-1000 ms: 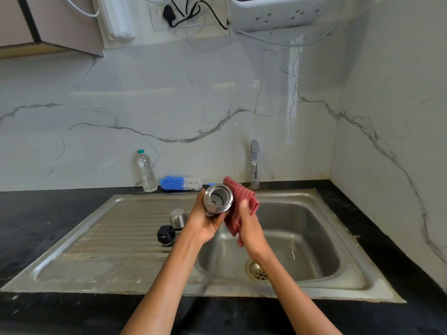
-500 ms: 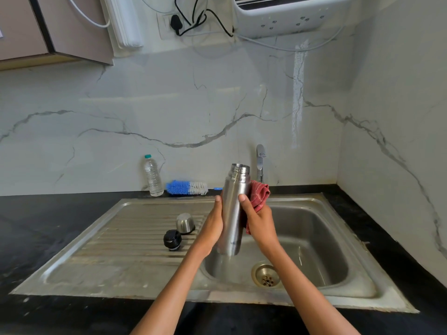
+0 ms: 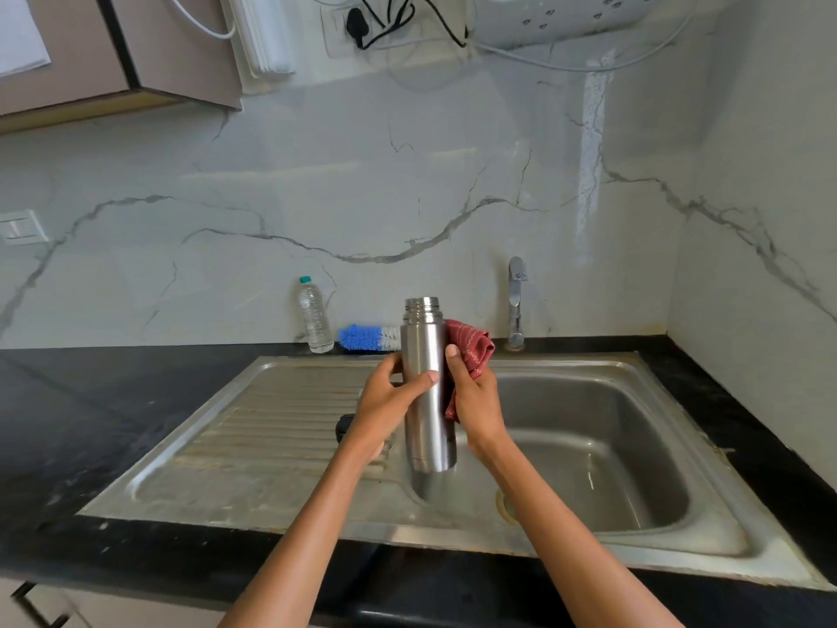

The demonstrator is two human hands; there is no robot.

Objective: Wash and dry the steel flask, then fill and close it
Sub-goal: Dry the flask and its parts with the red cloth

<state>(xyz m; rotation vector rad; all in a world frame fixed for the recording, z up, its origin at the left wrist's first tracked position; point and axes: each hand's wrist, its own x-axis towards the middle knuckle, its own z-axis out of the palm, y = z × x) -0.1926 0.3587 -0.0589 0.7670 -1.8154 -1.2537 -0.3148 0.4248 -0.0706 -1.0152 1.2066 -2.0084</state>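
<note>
The steel flask [image 3: 425, 401] stands upright in the air over the sink, its threaded mouth open at the top. My left hand [image 3: 387, 401] grips its middle from the left, thumb across the front. My right hand [image 3: 475, 401] holds a red cloth [image 3: 471, 349] against the flask's right side, thumb on the steel. A black stopper [image 3: 343, 426] lies on the drainboard, mostly hidden behind my left wrist. The steel cap is hidden from view.
The steel sink [image 3: 634, 369] has a ribbed drainboard [image 3: 281, 419] on the left and a basin with a drain [image 3: 505, 507] on the right. A tap [image 3: 515, 301], a blue bottle brush [image 3: 369, 337] and a plastic water bottle [image 3: 314, 315] stand at the back wall.
The flask went from lying with its mouth towards me to standing upright. My left hand shifted up to its middle, and the view moved closer.
</note>
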